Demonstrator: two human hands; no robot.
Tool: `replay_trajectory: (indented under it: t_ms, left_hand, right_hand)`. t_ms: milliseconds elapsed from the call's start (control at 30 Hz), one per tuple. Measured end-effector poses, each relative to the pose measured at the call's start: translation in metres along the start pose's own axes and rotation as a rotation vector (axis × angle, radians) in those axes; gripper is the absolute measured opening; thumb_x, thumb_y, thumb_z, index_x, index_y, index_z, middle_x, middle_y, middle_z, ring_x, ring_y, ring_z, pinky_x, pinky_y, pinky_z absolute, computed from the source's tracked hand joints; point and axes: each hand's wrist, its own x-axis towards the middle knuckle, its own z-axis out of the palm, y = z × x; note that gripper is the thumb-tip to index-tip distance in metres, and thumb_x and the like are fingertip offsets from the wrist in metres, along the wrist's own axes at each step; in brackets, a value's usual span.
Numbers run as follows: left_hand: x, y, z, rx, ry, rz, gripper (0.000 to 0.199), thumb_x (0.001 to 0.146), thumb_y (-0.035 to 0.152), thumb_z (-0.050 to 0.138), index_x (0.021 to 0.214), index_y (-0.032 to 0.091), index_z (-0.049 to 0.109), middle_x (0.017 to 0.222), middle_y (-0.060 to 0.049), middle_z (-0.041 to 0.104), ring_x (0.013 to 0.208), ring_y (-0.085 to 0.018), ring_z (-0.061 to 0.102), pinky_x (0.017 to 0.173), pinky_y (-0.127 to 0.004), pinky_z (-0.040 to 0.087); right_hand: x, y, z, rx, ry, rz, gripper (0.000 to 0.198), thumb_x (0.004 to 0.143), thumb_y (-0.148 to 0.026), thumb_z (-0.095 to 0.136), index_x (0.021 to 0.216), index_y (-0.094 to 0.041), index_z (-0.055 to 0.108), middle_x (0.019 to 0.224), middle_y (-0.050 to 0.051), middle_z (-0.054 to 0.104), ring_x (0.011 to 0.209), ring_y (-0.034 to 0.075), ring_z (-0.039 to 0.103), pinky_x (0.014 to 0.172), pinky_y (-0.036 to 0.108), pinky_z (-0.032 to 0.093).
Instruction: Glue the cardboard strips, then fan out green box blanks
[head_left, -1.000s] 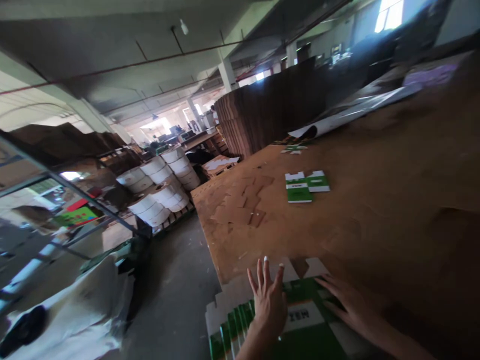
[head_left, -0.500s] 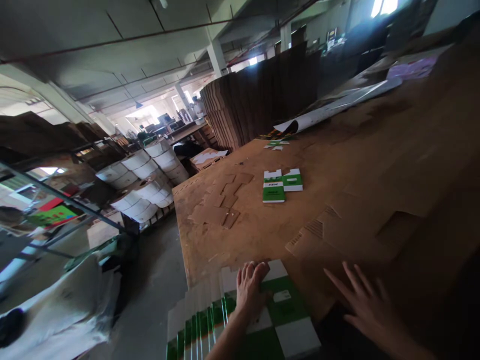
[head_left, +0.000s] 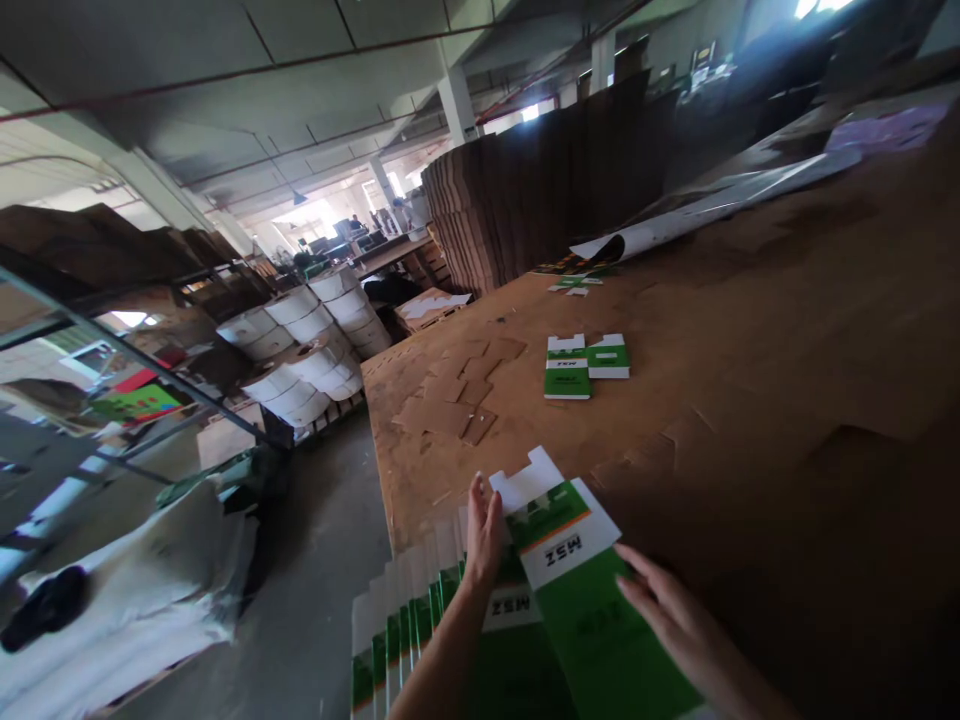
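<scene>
Between my hands is a flat green-and-white carton (head_left: 566, 565) with dark lettering, an orange stripe and white end flaps, slightly tilted. My left hand (head_left: 484, 530) is closed at its left edge, fingers pointing up; the fingertips are partly out of sight. At the right edge, my right hand (head_left: 660, 600) grips it with thumb and fingers. Beneath and to the left lies a fanned row of similar flat cartons (head_left: 405, 620), partly covered by my left forearm.
Small stacks of green-and-white pieces (head_left: 568, 368) lie farther up the brown table (head_left: 712, 330). Cardboard scraps (head_left: 457, 390) lie near its left edge. A tall cardboard stack (head_left: 525, 190) rises behind. White rolls (head_left: 300, 350) and a metal rack (head_left: 150, 360) stand left.
A carton is now raised and turned face up between my hands. My right hand has moved left from above the table onto its edge; my left hand has shifted slightly left.
</scene>
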Motion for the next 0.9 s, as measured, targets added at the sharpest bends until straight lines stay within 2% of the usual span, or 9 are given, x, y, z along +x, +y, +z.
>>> replay_trajectory:
  t_ms: [67,133,233,367,500,567,667,767,900]
  left_hand:
    - [-0.005,0.005,0.001,0.194,0.069,0.175,0.056,0.087,0.029,0.053,0.141,0.023,0.039,0.148,-0.011,0.041,0.14,-0.028,0.032,0.116,-0.048,0.023]
    - [-0.013,0.008,0.007,0.397,-0.061,0.357,0.054,0.081,0.024,0.062,0.133,0.028,0.05,0.148,-0.007,0.043,0.141,-0.03,0.027,0.118,-0.053,0.013]
    - [-0.023,0.007,0.018,0.503,-0.261,0.405,0.029,0.085,0.021,0.059,0.113,0.028,0.064,0.127,-0.004,0.062,0.129,-0.026,0.044,0.114,-0.052,0.023]
    - [-0.023,0.007,0.02,0.535,-0.205,0.263,0.013,0.088,0.023,0.057,0.085,0.022,0.07,0.099,-0.004,0.072,0.107,-0.024,0.056,0.098,-0.042,0.04]
    - [-0.019,0.012,0.017,0.59,-0.235,0.216,0.028,0.094,0.025,0.047,0.079,0.022,0.071,0.096,-0.005,0.07,0.101,-0.023,0.056,0.089,-0.036,0.042]
    - [-0.019,0.014,0.016,0.603,-0.243,0.188,0.034,0.097,0.027,0.039,0.083,0.021,0.07,0.095,-0.006,0.069,0.097,-0.022,0.057,0.087,-0.035,0.041]
    - [-0.018,0.014,0.014,0.6,-0.248,0.171,0.039,0.1,0.029,0.033,0.087,0.02,0.07,0.092,-0.006,0.068,0.092,-0.021,0.058,0.085,-0.033,0.041]
    - [-0.019,0.012,0.01,0.568,-0.296,0.196,0.033,0.096,0.036,0.043,0.09,0.023,0.073,0.094,-0.005,0.067,0.094,-0.021,0.058,0.087,-0.033,0.041]
    - [-0.02,0.009,0.005,0.565,-0.407,0.224,0.03,0.081,0.043,0.064,0.107,0.031,0.071,0.107,-0.003,0.065,0.106,-0.025,0.053,0.094,-0.039,0.038]
  right_hand:
    - [-0.013,0.007,0.027,0.054,-0.11,0.039,0.066,0.072,-0.068,0.05,0.111,-0.018,0.068,0.122,0.016,0.068,0.116,0.031,0.061,0.098,0.039,0.048]
    - [-0.027,0.017,0.044,0.086,-0.273,0.081,0.057,0.071,-0.067,0.056,0.1,-0.02,0.071,0.106,0.012,0.074,0.105,0.029,0.066,0.09,0.036,0.051]
    - [-0.04,0.043,0.035,0.079,-0.443,0.251,0.049,0.069,-0.067,0.062,0.073,-0.019,0.069,0.069,0.005,0.073,0.074,0.023,0.07,0.069,0.031,0.054]
    - [-0.039,0.076,-0.019,0.063,-0.126,0.477,0.054,0.069,-0.073,0.053,0.057,-0.021,0.061,0.054,0.007,0.067,0.058,0.024,0.068,0.057,0.033,0.054]
    - [-0.026,0.066,-0.047,-0.074,0.315,0.232,0.049,0.067,-0.063,0.058,0.087,-0.02,0.071,0.093,0.013,0.077,0.096,0.034,0.069,0.086,0.041,0.055]
    - [-0.024,0.056,-0.037,-0.149,0.244,0.037,0.049,0.072,-0.057,0.056,0.098,-0.02,0.073,0.107,0.013,0.075,0.107,0.034,0.066,0.095,0.041,0.05]
    - [-0.024,0.055,-0.007,-0.198,-0.082,-0.215,0.046,0.078,-0.045,0.055,0.114,-0.023,0.072,0.13,0.01,0.064,0.123,0.03,0.056,0.103,0.041,0.045]
    - [-0.022,0.071,0.018,-0.311,-0.27,-0.293,0.05,0.075,-0.029,0.057,0.124,-0.025,0.066,0.146,0.008,0.048,0.137,0.03,0.04,0.11,0.046,0.036]
    - [-0.014,0.1,0.026,-0.384,-0.268,-0.322,0.054,0.075,-0.019,0.054,0.127,-0.029,0.063,0.149,0.005,0.045,0.139,0.027,0.036,0.112,0.046,0.033]
